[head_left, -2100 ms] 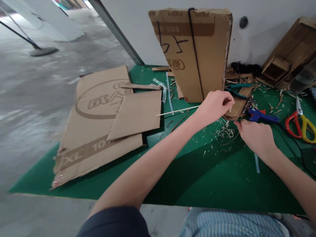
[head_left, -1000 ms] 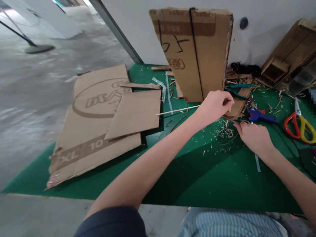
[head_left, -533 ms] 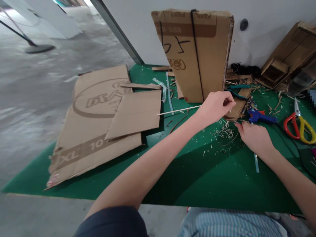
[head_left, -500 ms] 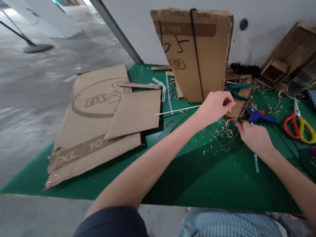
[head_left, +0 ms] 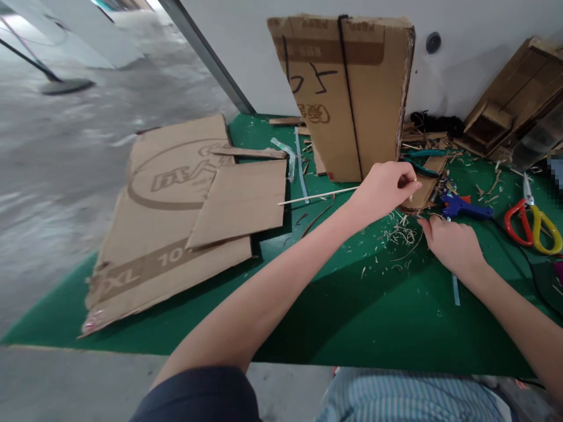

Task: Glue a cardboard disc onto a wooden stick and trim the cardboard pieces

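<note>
My left hand (head_left: 389,184) is closed in a pinch on a thin pale wooden stick (head_left: 319,195), whose long end sticks out to the left under my wrist. My right hand (head_left: 455,243) is closed just below and to the right. From its fingertips pokes a short grey tip that looks like a knife blade (head_left: 419,217); the rest is hidden in the hand. Between and below my hands lie curly wood shavings (head_left: 402,233). Behind my fingers is a small piece of cardboard (head_left: 424,190).
A tall cardboard panel (head_left: 378,99) with a black cord stands against the wall. Flat cardboard sheets (head_left: 167,176) lie left. Teal-handled pliers (head_left: 424,154), a blue glue gun (head_left: 468,207) and red-and-yellow scissors (head_left: 530,220) lie right. A translucent strip (head_left: 456,292) shows below my right hand.
Almost nothing differs. Both hands keep their places and their grips, with at most a tiny shift of the right hand.
</note>
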The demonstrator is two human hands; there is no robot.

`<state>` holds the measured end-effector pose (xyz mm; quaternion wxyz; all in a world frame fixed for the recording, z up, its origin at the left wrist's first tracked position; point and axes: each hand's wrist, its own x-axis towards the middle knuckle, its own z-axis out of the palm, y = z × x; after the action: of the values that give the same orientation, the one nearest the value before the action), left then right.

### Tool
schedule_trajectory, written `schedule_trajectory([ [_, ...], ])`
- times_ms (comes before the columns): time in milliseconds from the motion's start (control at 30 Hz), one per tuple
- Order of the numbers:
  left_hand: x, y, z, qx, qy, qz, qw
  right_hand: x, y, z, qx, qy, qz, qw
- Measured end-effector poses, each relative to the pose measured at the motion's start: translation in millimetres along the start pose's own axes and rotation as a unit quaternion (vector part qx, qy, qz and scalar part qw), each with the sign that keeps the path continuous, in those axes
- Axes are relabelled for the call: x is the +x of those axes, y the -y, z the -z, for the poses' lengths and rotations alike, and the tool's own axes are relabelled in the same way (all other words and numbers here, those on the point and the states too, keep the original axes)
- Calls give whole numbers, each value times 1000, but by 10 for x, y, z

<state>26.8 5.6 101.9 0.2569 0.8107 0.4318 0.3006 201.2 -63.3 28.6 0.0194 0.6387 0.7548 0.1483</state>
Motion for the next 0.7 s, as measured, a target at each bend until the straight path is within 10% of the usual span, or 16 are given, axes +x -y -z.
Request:
schedule_trajectory([
  [700, 61, 106, -21, 41, -17, 4, 999, 9, 7, 122, -10, 73, 37, 997],
])
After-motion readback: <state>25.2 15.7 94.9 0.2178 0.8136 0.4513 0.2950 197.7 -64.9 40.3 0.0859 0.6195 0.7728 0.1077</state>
